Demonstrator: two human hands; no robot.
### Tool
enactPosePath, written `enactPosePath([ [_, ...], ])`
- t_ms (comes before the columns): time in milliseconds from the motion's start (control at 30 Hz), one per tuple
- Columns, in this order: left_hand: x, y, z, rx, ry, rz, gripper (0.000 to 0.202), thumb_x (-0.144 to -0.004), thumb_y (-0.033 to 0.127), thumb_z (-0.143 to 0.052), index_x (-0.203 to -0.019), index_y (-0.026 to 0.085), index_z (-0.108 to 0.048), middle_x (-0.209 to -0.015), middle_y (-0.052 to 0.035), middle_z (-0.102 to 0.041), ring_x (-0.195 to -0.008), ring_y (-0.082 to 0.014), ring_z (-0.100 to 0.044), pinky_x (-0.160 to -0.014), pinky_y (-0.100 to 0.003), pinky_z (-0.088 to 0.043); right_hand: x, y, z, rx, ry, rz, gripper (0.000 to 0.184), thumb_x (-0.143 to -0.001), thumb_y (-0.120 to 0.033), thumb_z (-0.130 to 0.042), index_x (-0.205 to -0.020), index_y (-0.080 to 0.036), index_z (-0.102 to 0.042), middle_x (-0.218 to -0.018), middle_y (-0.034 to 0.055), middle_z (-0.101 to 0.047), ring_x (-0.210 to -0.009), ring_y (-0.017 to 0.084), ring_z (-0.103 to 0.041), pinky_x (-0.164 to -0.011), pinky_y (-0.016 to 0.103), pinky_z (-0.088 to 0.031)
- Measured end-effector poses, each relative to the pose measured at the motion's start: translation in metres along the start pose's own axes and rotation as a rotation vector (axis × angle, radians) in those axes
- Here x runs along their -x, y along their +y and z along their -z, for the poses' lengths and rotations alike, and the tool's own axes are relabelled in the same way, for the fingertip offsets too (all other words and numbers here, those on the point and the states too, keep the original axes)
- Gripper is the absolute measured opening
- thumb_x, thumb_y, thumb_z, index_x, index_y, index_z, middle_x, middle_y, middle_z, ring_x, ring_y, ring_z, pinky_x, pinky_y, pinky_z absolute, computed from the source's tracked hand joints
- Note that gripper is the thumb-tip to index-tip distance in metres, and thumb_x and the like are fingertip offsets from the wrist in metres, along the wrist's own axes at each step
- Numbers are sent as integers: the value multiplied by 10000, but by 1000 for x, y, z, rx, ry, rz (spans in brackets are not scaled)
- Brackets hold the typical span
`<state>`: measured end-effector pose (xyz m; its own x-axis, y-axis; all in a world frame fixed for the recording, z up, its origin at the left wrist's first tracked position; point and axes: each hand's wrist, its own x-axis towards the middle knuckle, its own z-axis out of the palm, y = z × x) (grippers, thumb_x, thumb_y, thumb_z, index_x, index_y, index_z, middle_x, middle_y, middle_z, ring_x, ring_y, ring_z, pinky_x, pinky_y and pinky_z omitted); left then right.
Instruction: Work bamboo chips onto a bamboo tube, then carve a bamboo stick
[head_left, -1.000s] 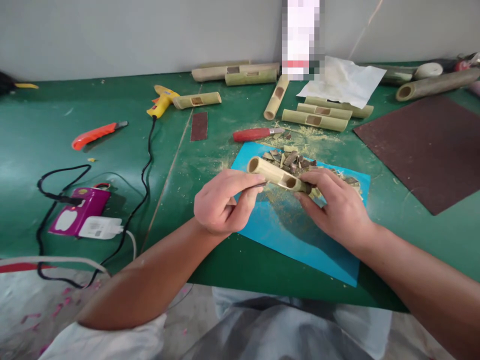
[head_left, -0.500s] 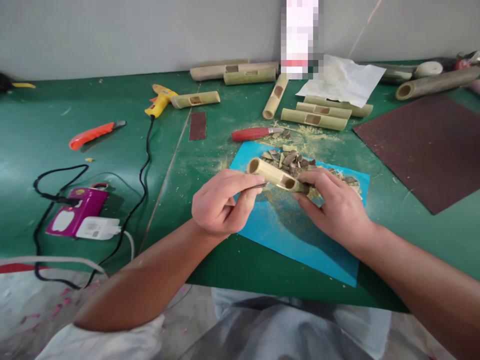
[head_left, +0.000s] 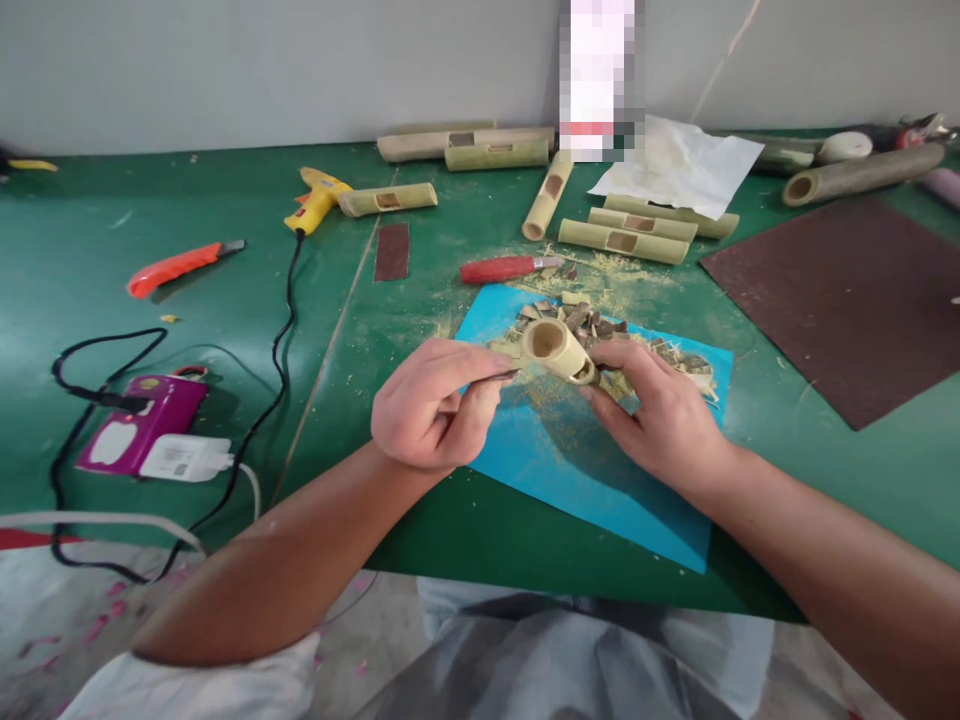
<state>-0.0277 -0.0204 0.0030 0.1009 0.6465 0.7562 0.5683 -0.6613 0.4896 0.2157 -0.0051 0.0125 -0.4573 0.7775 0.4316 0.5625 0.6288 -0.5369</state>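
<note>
Fingers of the right hand (head_left: 660,410) clamp one end of the bamboo tube (head_left: 568,360), likely to leave the rest exposed, above a blue sheet (head_left: 615,490) that presumably catches scraps (head_left: 581,318), while the left hand (head_left: 431,405) pinches a thin dark piece (head_left: 510,375) just beside the tube.

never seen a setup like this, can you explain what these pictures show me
There is no machine: these are a person's two bare hands, seen by one head-worn camera looking forward and down. The right hand holds a short bamboo tube by one end, its other, open end facing the camera. The left hand pinches a thin dark piece, too small to identify. Below is a blue sheet with chips, on a green table. Around it lie a red-handled knife, a yellow glue gun, an orange cutter and more bamboo tubes.
</note>
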Motion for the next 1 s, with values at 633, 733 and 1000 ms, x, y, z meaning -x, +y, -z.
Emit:
enactPosePath([
  [633,-25,14,-12,1,23,-147,199,-913,107,-659,-1057,232,-714,-1135,-44,-762,-1019,-191,-732,-834,-321,-645,0,-8,-6,-163,-60,-156,161,-946,-326,-564,-1061,-218,-597,-962,68,-744,-877,221,-693,-752,354,-530],
  [733,-25,14,-14,42,-1,-106,201,-911,83,-659,-1053,214,-715,-1154,-55,-763,-1046,-187,-729,-812,-287,-644,0,-8,-8,-198,-63,-178,219,-932,-317,-576,-1117,-208,-618,-961,61,-742,-860,207,-684,-755,348,-528],
  [1000,-25,16,-15,80,-63,-70,159,-940,112,-634,-1045,205,-708,-1137,-57,-761,-910,-148,-743,-722,-248,-641,-2,-8,-7,-156,-6,-226,194,-817,-283,-649,-1000,-239,-599,-901,33,-696,-844,208,-654,-731,351,-511],
])
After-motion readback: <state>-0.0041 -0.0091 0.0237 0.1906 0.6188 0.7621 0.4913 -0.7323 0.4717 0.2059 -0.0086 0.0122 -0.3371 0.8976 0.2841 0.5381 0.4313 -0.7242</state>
